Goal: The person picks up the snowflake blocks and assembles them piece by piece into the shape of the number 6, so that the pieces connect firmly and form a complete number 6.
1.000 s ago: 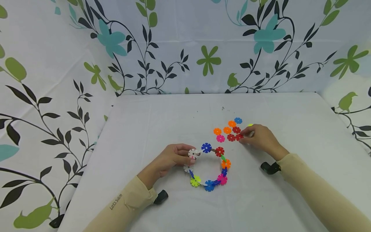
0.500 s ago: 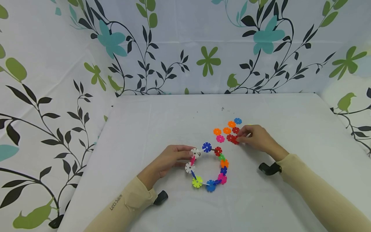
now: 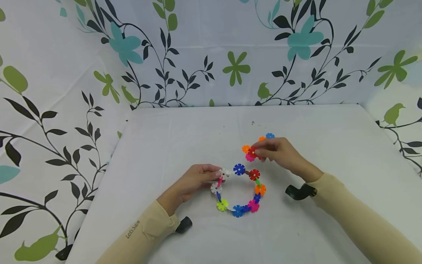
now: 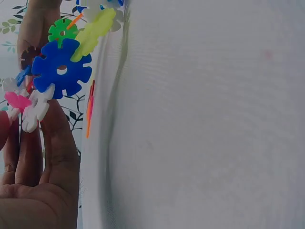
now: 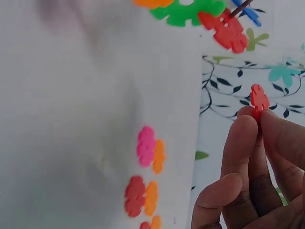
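My left hand (image 3: 194, 183) grips a ring-shaped chain of notched plastic snowflake discs by a white disc (image 3: 225, 173) at its upper left. Its fingers and thumb also show in the left wrist view, beside a large-looking dark blue disc (image 4: 47, 67). Around the chain run blue, red, green, orange, pink and yellow discs, linked edge to edge. Between thumb and fingertips, my right hand (image 3: 285, 152) pinches a loose red snowflake disc (image 5: 259, 98), raised near the chain's upper right. That hand partly covers the loose discs behind it in the head view.
Loose discs lie on the white-covered table (image 3: 171, 135) behind the chain: an orange disc (image 3: 246, 149), a pink disc (image 3: 250, 157), a blue disc (image 3: 270, 135) and several others. A patterned cloth (image 3: 197, 47) hangs at the back and sides. Dark wrist cameras sit below both wrists.
My right hand has picked up a red disc from the loose group and moved left and up with it. The left hand keeps its grip; the chain has shifted slightly.
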Demonstrator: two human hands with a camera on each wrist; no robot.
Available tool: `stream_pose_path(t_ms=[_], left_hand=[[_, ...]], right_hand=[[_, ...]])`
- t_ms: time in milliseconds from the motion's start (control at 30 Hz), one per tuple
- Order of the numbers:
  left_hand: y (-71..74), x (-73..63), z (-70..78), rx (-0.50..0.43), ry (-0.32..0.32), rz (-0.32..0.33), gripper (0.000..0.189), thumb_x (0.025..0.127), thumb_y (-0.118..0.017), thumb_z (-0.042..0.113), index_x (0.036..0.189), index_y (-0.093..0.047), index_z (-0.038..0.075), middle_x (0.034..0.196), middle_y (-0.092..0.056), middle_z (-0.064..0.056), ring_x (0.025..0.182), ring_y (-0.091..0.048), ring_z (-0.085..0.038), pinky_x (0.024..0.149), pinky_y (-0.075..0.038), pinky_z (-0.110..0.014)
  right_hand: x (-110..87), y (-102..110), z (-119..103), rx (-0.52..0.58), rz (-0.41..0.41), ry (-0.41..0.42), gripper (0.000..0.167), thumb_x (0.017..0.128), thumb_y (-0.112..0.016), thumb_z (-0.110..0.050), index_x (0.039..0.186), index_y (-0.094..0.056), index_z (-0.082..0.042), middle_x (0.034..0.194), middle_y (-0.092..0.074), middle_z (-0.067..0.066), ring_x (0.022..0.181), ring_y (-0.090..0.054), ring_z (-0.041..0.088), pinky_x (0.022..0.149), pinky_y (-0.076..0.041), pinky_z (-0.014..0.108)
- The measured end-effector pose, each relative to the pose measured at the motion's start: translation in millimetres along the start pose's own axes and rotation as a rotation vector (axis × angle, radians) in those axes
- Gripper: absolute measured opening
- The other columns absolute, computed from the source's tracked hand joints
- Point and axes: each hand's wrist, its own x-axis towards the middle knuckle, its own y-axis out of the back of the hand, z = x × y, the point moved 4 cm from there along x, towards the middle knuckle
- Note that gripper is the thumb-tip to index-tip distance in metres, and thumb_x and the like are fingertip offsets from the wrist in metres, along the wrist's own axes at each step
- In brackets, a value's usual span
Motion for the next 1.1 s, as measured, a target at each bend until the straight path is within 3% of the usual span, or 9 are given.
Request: stream_pose_path(t_ms=[167, 367, 567, 800, 1100], left_hand=[[-2.8, 2.7, -0.8, -0.001, 0.000, 0.013, 0.036, 0.101, -0.064, 0.023, 0.132, -0.064, 0.004, 0.115, -0.073, -0.010, 0.111, -0.067, -0.022, 0.098, -0.051, -0.040], [-7.0, 6.0, -0.2, -0.018, -0.001, 0.039, 0.039, 0.101, -0.064, 0.025, 0.133, -0.064, 0.002, 0.117, -0.072, -0.009, 0.108, -0.067, -0.021, 0.098, -0.051, -0.039], [-7.7, 8.2, -2.4, -0.032, 0.005, 0.056, 0.039, 0.101, -0.065, 0.024, 0.132, -0.065, 0.001, 0.115, -0.072, -0.009, 0.103, -0.067, -0.019, 0.098, -0.052, -0.038], [-7.8, 10.3, -6.0, -0.041, 0.013, 0.065, 0.039, 0.100, -0.066, 0.025, 0.130, -0.066, 0.000, 0.112, -0.073, -0.008, 0.103, -0.067, -0.020, 0.098, -0.051, -0.039], [-7.9, 10.8, -6.2, -0.059, 0.012, 0.058, 0.034, 0.100, -0.066, 0.026, 0.123, -0.068, 0.001, 0.107, -0.073, -0.007, 0.102, -0.067, -0.020, 0.097, -0.052, -0.038]], right_hand=[[3.1, -7.7, -19.0, 0.025, -0.025, 0.038, 0.024, 0.098, -0.070, -0.023, 0.119, -0.072, -0.010, 0.100, -0.075, 0.006, 0.086, -0.069, 0.027, 0.080, -0.056, 0.050], [9.2, -17.6, -31.5, 0.045, -0.067, 0.084, 0.017, 0.099, -0.068, -0.020, 0.113, -0.071, -0.011, 0.102, -0.073, 0.015, 0.092, -0.068, 0.037, 0.079, -0.056, 0.050], [17.0, -30.5, -43.6, 0.011, -0.127, 0.156, 0.011, 0.098, -0.069, -0.018, 0.107, -0.074, -0.012, 0.102, -0.074, 0.004, 0.095, -0.068, 0.035, 0.085, -0.056, 0.055], [19.4, -40.4, -51.1, -0.097, -0.183, 0.161, 0.013, 0.097, -0.070, -0.017, 0.108, -0.077, -0.015, 0.102, -0.073, -0.003, 0.095, -0.065, 0.021, 0.082, -0.055, 0.040], [19.8, -43.8, -50.6, -0.135, -0.218, 0.183, 0.014, 0.097, -0.070, -0.014, 0.108, -0.078, -0.016, 0.106, -0.073, -0.004, 0.097, -0.065, 0.019, 0.079, -0.055, 0.038]])
